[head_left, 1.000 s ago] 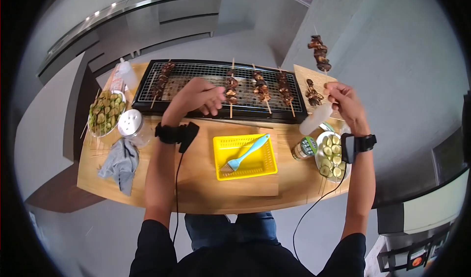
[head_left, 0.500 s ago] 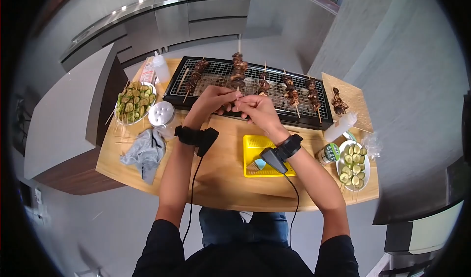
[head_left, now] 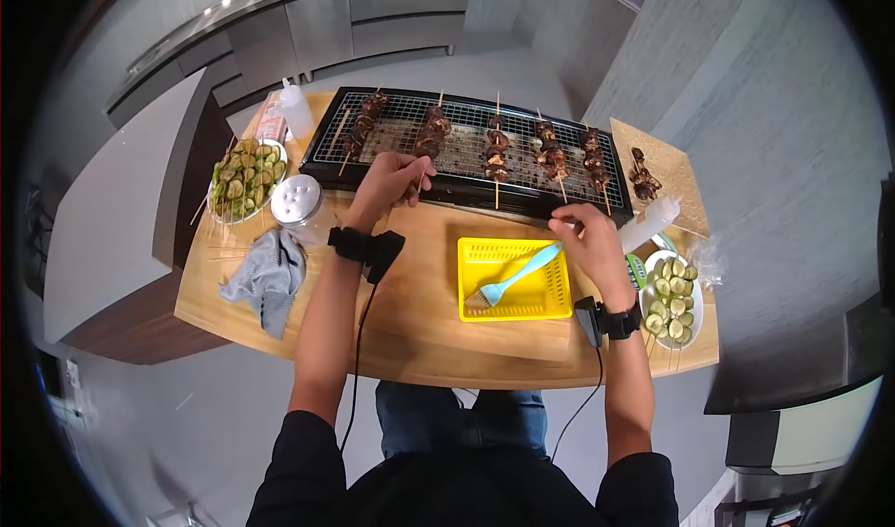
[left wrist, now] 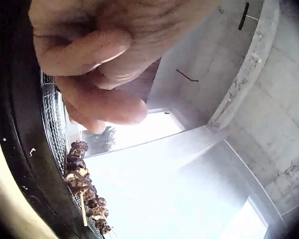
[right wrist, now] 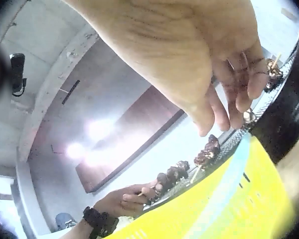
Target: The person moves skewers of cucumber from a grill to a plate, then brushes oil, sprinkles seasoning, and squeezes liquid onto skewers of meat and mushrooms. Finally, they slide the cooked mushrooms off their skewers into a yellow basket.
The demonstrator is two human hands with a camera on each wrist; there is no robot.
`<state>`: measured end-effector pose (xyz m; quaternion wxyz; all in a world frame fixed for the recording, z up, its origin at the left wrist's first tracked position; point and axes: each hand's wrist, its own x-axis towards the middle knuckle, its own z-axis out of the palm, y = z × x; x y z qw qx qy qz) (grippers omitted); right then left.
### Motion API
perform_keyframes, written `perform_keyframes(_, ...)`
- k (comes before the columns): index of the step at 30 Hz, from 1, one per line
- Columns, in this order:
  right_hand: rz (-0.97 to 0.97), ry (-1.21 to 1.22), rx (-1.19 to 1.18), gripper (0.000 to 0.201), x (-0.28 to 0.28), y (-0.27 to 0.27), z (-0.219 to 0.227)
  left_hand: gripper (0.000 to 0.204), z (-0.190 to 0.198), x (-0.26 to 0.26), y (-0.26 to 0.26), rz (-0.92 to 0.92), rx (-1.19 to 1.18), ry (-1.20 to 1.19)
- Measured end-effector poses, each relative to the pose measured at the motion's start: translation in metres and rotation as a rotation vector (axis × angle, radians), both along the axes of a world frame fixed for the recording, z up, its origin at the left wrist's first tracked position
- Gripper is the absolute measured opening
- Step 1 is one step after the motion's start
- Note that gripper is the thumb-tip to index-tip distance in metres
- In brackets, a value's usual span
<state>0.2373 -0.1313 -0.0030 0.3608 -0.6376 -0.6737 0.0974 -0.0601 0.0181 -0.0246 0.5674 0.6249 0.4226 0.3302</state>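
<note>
My left hand (head_left: 395, 184) is at the grill's front edge and pinches the lower stick of a meat skewer (head_left: 433, 133). That skewer's browned pieces lie over the wire rack of the black grill (head_left: 457, 187). The right wrist view also shows the left hand (right wrist: 123, 200) with the stick between its fingers. My right hand (head_left: 595, 247) holds nothing, its fingers loosely bent, between the grill's front right and a yellow basket (head_left: 468, 284). A blue-handled basting brush (head_left: 522, 275) lies in the basket. More meat skewers (head_left: 496, 154) rest on the rack on both sides.
Plates of cucumber skewers stand at left (head_left: 246, 180) and right (head_left: 673, 294). A shaker (head_left: 296, 199) and grey cloth (head_left: 270, 280) are at left. Squeeze bottles stand at back left (head_left: 296, 112) and right (head_left: 653, 224). A board (head_left: 676, 173) with dark meat pieces lies right of the grill.
The right hand first held the skewer at the right, then both hands held it over the grill. Now the skewer is down on the rack, and the right hand has let go and moved right.
</note>
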Motion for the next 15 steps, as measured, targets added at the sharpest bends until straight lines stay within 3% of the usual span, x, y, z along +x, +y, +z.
perform_keyframes(6, -0.011, -0.054, -0.059, 0.024, 0.000, -0.017, -0.015, 0.029, -0.014, -0.006, -0.002, 0.034, 0.010, -0.090)
perform_keyframes(13, -0.031, 0.323, -0.240, 0.021, -0.012, -0.012, -0.016, 0.029, -0.016, -0.021, -0.017, -0.021, -0.086, -0.047)
perform_keyframes(15, 0.085, 0.419, -0.241, 0.019, -0.014, -0.003, -0.024, 0.028, -0.019, -0.021, -0.016, -0.028, -0.080, -0.076)
